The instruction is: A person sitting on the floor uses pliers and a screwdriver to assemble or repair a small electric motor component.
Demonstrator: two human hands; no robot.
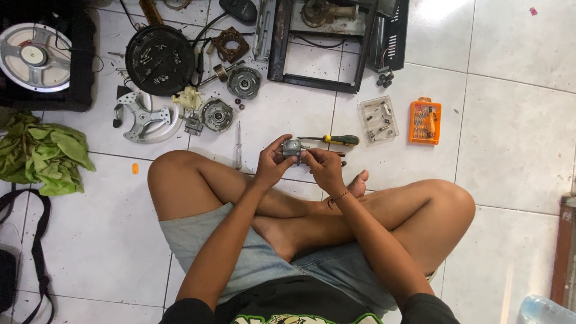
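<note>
Head view: I'm sitting cross-legged on the white tile floor point(510, 156), both hands up in front of my knees. Left hand point(271, 163) and right hand point(324, 166) are both curled tight around a small grey metal part point(293, 148), fingers pinching it from either side, held just above the floor at centre frame. Screwdriver with yellow-green handle point(339, 140) lies on the floor just past the part, at 1 o'clock from it. Thin silver screwdriver point(238, 146) lies at 9 o'clock of my left hand. Clear plastic parts box point(380, 119) and orange bit set point(425, 122) sit at 2 o'clock, side by side. Round motor housings point(216, 114) and a black fan guard point(160, 60) are spread out at 10–11 o'clock. Black metal frame point(321, 42) is at 12 o'clock. Green cloth point(45, 153) is far out at 9 o'clock.
</note>
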